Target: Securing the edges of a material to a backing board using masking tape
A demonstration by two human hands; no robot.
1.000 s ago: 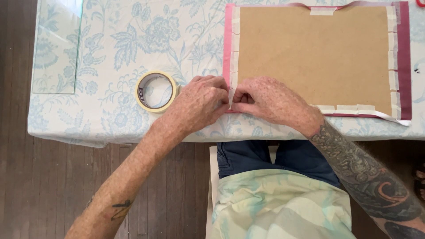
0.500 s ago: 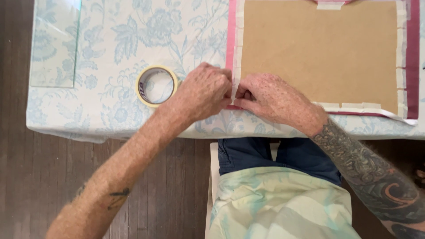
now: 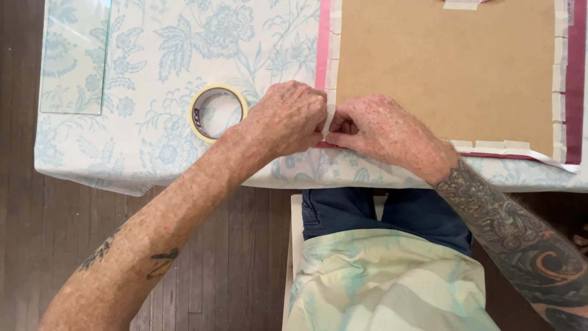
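Since a second ago the view has drifted so that the brown backing board [image 3: 447, 67] sits higher and further right in the picture, but the two hands have barely shifted: they remain pressed together at the board's near left corner. The left hand [image 3: 286, 119] and the right hand [image 3: 383, 132] meet with their fingertips pinched on a short strip of pale masking tape [image 3: 331, 119] that runs over the board's edge; both grips are closed on that strip, the fingers curled tight. With so little movement, the work looks to be in the same step, the strip being folded and pressed down at the corner, which I judge as not finished. Just left of the left grip lies the roll of masking tape [image 3: 217, 113], flat on the worktop [image 3: 153, 55] with its blue floral cloth, near the hand but not touching it. Away from both grips, along the board's left side, runs a pink border [image 3: 323, 37] with more pale tape pieces over it; to the right of the right grip, tape pieces line the near edge [image 3: 490, 145] and the far right side beside a dark red border [image 3: 574, 73]. A clear sheet of glass [image 3: 73, 55] lies well to the left, apart from everything. Nothing blocks the corner; only the hands themselves hide how the strip sits.
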